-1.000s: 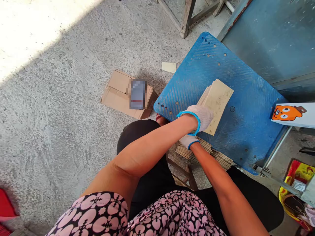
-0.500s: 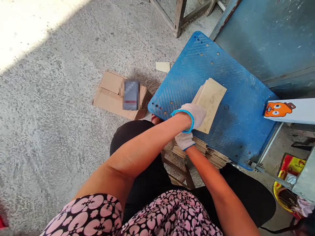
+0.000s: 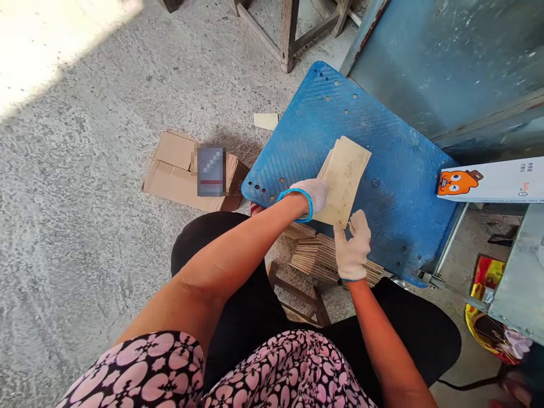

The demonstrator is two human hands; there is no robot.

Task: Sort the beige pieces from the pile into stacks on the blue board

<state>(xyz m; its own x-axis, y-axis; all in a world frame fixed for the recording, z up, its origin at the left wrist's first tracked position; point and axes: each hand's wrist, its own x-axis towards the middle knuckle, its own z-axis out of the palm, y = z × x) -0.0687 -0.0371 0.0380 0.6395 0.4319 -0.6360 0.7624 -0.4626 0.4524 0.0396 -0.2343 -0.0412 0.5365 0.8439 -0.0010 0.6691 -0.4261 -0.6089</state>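
A small stack of thin tan sheets (image 3: 345, 175) lies on a blue ribbed board (image 3: 382, 147). My left hand (image 3: 309, 195), in a white glove with a blue cuff, grips the near left edge of that stack. My right hand (image 3: 352, 245), gloved the same way, is raised with fingers apart just below the stack's near corner and holds nothing. Beneath it a bigger pile of tan sheets (image 3: 318, 256) rests on a low wooden stool (image 3: 297, 294) between my knees.
A flattened cardboard box (image 3: 178, 167) and one loose tan sheet (image 3: 266, 120) lie on the concrete floor. A blue metal machine body (image 3: 446, 62) stands behind the board. A white box with an orange cartoon (image 3: 488, 181) sits at right, a red-yellow bag (image 3: 488, 306) below it.
My right hand has come up off the lower pile and spread its fingers near the stack's corner. My left hand stays on the stack. The view shifted leftward.
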